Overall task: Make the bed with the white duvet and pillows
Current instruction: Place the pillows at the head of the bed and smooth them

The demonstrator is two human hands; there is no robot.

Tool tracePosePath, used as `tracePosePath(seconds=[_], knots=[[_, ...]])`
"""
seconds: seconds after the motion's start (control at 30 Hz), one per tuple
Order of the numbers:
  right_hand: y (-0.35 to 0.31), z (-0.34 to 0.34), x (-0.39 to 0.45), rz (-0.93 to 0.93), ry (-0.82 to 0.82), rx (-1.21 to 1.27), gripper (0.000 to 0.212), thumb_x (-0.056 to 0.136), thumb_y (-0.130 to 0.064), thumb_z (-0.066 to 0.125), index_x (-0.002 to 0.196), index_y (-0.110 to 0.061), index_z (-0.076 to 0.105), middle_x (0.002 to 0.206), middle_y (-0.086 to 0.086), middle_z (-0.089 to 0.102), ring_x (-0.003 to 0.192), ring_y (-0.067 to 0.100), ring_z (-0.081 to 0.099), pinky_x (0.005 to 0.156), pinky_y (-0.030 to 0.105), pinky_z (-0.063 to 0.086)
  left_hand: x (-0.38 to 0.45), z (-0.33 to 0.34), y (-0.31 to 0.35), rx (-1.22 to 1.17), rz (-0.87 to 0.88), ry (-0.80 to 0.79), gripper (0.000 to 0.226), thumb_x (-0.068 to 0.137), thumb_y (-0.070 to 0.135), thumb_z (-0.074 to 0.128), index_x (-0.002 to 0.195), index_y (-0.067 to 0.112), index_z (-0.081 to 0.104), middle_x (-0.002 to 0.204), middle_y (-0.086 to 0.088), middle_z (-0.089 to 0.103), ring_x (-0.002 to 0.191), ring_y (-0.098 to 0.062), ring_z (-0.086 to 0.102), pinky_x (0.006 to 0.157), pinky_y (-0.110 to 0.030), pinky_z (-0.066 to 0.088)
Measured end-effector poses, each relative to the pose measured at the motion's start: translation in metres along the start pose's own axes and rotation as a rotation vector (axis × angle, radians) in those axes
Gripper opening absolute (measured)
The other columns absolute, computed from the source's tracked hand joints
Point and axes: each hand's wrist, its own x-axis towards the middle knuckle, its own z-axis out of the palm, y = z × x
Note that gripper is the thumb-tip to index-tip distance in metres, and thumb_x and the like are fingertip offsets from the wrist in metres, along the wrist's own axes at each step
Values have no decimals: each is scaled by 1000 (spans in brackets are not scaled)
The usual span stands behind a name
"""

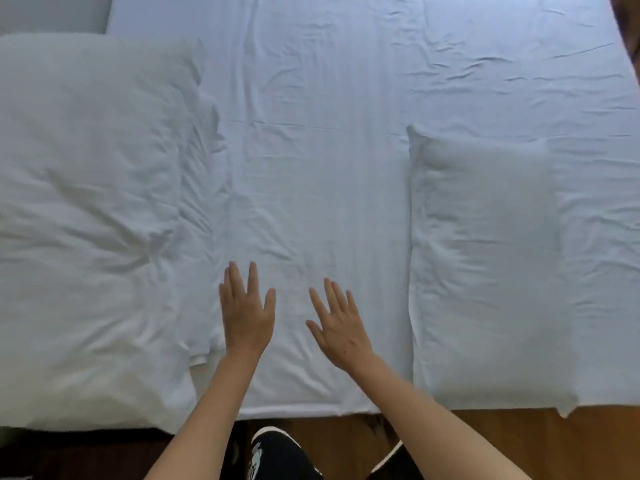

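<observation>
Wrinkled white bed sheet [311, 133] spread flat, left hand [246, 315] and right hand [341, 329] laid on it with fingers splayed, rumpled duvet [90, 220] bunched left, plump rectangular pillow [485, 265] right, wooden floor [519, 441] below.

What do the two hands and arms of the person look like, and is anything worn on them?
Both arms are bare as far as the bottom edge of the picture: no sleeves show. The left hand and the right hand wear no gloves, and I see no rings, watch or bracelet. The right hand has a small dark mark on its back, near the wrist. The nails look short and unpainted, though the picture is slightly soft.
</observation>
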Motion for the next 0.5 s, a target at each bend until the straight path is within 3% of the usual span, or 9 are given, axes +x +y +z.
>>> tracePosePath(seconds=[0.1,0.23,0.33,0.4,0.5], knots=[[102,-16,-24,135,66,12,59,94,-44,33,145,-12,34,147,23,40,135,39,41,105,56,39,-23,50,80,-65,33,-172,62,97,31,52,151,16,26,158,-20,12,146,-34,14,119,-44,15],[235,-31,-55,343,146,36,63,92,-46,34,145,-12,34,145,25,42,132,43,42,104,59,38,-37,120,181,-174,41,-373,64,98,41,46,153,30,15,161,-9,9,147,-26,14,117,-39,21],[333,-36,-77,593,226,116,72,92,-55,41,149,-11,33,152,24,31,140,42,30,112,56,24,-39,177,242,-324,-54,-551,72,94,51,49,153,34,11,160,-2,17,145,-20,21,112,-40,29],[397,-41,-92,858,303,265,90,86,-61,56,153,-14,20,157,20,20,145,35,18,117,48,14,-35,212,271,-444,-134,-651,84,87,57,57,153,33,11,158,2,24,143,-19,27,110,-40,31],[481,-40,-108,1103,341,661,115,72,-66,69,155,-17,7,157,14,23,145,28,23,117,42,19,-27,256,291,-548,-245,-777,110,72,63,70,154,28,4,156,8,26,141,-20,31,111,-40,31]])
